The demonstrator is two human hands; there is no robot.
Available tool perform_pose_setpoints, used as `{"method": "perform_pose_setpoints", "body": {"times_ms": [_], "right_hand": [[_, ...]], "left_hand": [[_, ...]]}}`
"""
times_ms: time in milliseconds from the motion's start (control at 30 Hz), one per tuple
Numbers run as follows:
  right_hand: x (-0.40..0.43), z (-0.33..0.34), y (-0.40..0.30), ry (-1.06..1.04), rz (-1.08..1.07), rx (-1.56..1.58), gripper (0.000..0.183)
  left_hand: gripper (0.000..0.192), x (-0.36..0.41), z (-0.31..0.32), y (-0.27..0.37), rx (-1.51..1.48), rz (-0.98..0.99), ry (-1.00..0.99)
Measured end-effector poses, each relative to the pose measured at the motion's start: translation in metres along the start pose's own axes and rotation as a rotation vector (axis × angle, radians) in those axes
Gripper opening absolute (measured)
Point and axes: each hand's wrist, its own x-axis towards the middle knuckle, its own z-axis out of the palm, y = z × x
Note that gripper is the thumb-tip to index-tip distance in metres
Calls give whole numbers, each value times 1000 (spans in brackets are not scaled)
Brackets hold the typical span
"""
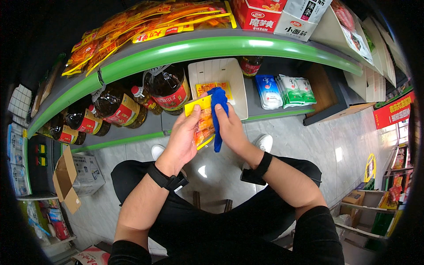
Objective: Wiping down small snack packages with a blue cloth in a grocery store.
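Observation:
My left hand [181, 137] grips the left side of a flat plastic snack packet [204, 121] with a yellow top band and orange contents. A blue cloth [217, 124] is held in my right hand [233, 131], bunched against the packet's right edge and hanging below it. Both hands are in front of the lower shelf. Just beyond them a white plastic bin [215, 70] stands on that shelf, with yellow and orange packets [228, 88] lying inside. My hands and the cloth hide part of the bin.
Large oil bottles [124, 106] line the lower shelf at left; bagged salt-like packets [296, 91] lie at right. Above, a green shelf edge [212, 48] juts out below piled snack packets [152, 23]. An open cardboard box [82, 175] sits on the floor at left.

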Motion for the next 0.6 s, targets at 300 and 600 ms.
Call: {"method": "perform_pose_setpoints", "body": {"times_ms": [300,600], "right_hand": [[15,-25,-3,-54,332,725,40],[-18,-3,-22,-216,72,343,46]], "left_hand": [[32,13,-11,12,-10,112,50],[38,24,-26,-17,574,400,307]]}}
